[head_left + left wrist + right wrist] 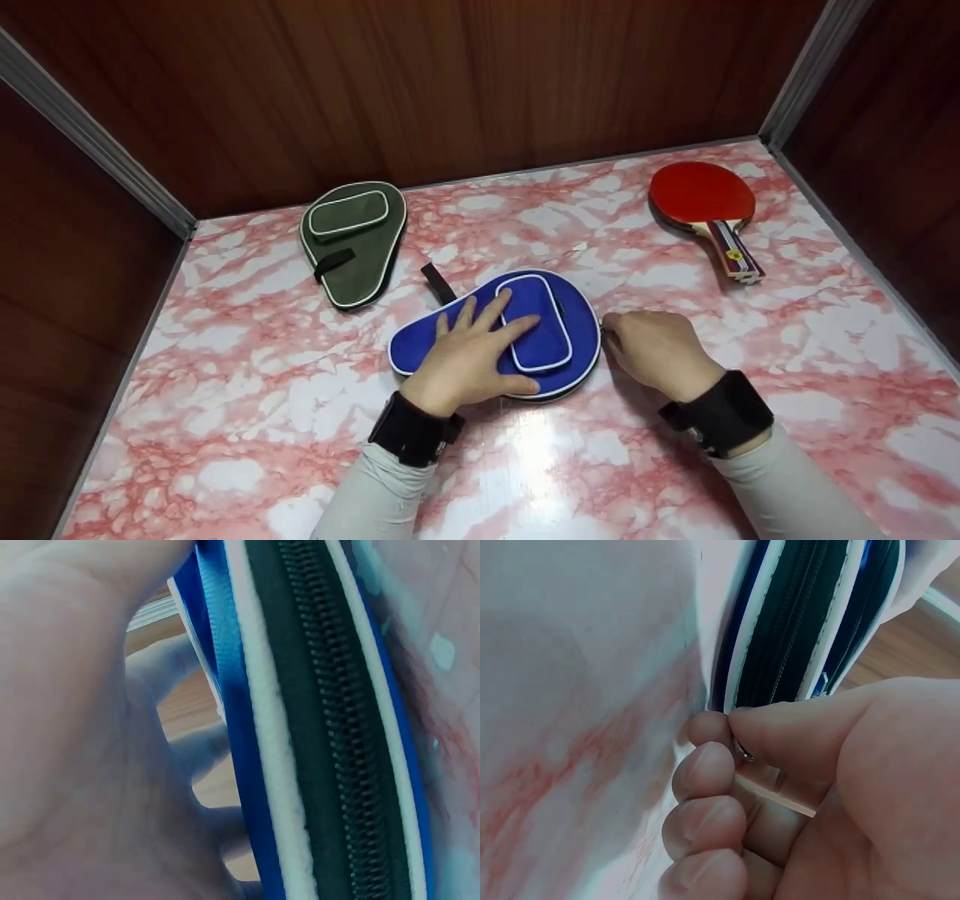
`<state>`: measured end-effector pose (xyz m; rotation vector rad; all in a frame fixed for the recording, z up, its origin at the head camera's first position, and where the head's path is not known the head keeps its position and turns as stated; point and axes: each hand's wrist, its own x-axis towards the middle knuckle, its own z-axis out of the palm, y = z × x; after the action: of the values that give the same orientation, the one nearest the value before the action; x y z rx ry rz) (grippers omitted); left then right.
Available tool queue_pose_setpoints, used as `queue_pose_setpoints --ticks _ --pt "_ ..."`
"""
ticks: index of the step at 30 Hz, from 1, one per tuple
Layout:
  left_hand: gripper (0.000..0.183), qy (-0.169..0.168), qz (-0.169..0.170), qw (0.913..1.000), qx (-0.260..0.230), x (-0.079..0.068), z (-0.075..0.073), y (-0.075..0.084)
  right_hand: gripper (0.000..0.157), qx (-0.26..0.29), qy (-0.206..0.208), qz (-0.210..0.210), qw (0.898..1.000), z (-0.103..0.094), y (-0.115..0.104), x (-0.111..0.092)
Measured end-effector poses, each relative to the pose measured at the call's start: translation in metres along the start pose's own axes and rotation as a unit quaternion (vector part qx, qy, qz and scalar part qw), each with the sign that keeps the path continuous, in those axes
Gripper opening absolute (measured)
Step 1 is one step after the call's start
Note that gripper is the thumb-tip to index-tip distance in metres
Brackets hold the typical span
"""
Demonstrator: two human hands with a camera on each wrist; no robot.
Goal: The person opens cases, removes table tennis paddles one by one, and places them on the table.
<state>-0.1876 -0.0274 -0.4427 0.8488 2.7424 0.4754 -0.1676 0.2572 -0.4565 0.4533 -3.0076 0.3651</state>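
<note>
A blue paddle case [579, 315] with white piping lies flat, its rounded end to the right and its pocket facing up. Spread across the top of it, my left hand [469, 364] presses with extended fingers, the thumb near the front edge. At the rounded end my right hand [656, 349] pinches a small metal zipper pull [742, 752] between thumb and curled index finger; most of the pull is covered. The left wrist view shows the black zipper [337, 712] along the case's side, its teeth meshed there.
A green paddle case [364, 259] lies at the back left. At the back right is a red table tennis paddle [703, 193], handle toward me. A black strap [438, 283] sticks out behind the blue case. Brown wooden panels [480, 90] border the marbled tabletop [247, 420].
</note>
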Motion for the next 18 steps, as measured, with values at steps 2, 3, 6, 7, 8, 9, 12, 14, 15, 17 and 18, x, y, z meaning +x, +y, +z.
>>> queue_pose_setpoints --ticks 2,3,6,7,8,9,12,14,15,17,18 --pt "0.092 0.001 -0.005 1.0 0.003 0.0006 0.0004 0.001 0.021 0.0 -0.003 0.001 1.0 -0.0008 -0.0002 -0.0001" --pt "0.092 0.002 -0.007 1.0 0.004 0.0008 0.0005 0.0015 0.021 0.0 -0.005 0.001 1.0 -0.0012 -0.0003 -0.0001" --pt "0.092 0.006 -0.014 0.9998 0.01 0.0016 0.0009 0.0033 0.019 0.003 -0.009 0.0 1.0 -0.0021 -0.0006 -0.0004" --pt "0.092 0.009 -0.017 0.9998 0.012 0.0018 0.0012 0.004 0.018 0.005 -0.011 -0.001 1.0 -0.0023 -0.0008 -0.0006" --pt "0.092 0.013 -0.019 0.9997 0.014 0.002 0.0016 0.0047 0.017 0.006 -0.013 -0.002 1.0 -0.0027 -0.001 -0.0008" --pt "0.092 0.017 -0.021 0.9995 0.015 0.0023 0.0021 0.0054 0.016 0.007 -0.015 -0.003 1.0 -0.003 -0.0012 -0.0009" --pt "0.092 0.028 -0.03 0.999 0.019 0.0033 0.0037 0.0073 0.014 0.008 -0.023 -0.008 1.0 -0.0041 -0.0022 -0.0011" --pt "0.092 0.036 -0.038 0.9985 0.019 0.004 0.0049 0.0083 0.014 0.007 -0.03 -0.014 0.999 -0.0045 -0.0026 -0.0011" --pt "0.092 0.038 -0.042 0.9982 0.019 0.0044 0.0056 0.0087 0.013 0.008 -0.034 -0.018 0.999 -0.0044 -0.0025 -0.0012" --pt "0.092 0.044 -0.052 0.9975 0.019 0.0053 0.0069 0.0093 0.013 0.011 -0.044 -0.028 0.999 -0.0048 -0.003 -0.0012" --pt "0.092 0.049 -0.056 0.997 0.019 0.0056 0.0076 0.0096 0.012 0.014 -0.049 -0.035 0.998 -0.0049 -0.0034 -0.0013"
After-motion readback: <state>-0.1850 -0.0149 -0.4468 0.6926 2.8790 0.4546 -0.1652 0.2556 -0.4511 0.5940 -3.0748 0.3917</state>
